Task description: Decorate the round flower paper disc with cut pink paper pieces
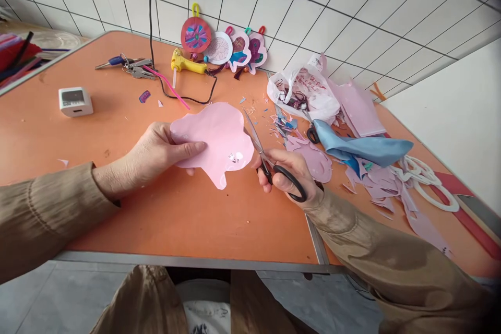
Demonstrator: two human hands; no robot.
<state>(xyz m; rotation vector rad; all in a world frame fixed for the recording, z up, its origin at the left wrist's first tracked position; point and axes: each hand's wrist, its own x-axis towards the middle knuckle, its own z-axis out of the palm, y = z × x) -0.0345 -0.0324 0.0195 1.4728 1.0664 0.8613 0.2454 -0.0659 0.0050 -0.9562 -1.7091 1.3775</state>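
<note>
My left hand pinches a wavy-edged pink paper cutout above the orange table, thumb on top and fingers beneath. A small printed mark shows near the cutout's lower right. In my right hand is a pair of scissors with black handles, my fingers through the loops. The blades stand apart and point up and away, right at the cutout's right edge. Whether paper lies between the blades I cannot tell. Just right of the scissors, another pink paper piece lies on the table.
A yellow glue gun, keys and a white charger lie behind and left. Finished round and wavy ornaments lean on the tiled wall. To the right are a plastic bag, blue cloth and pink scraps.
</note>
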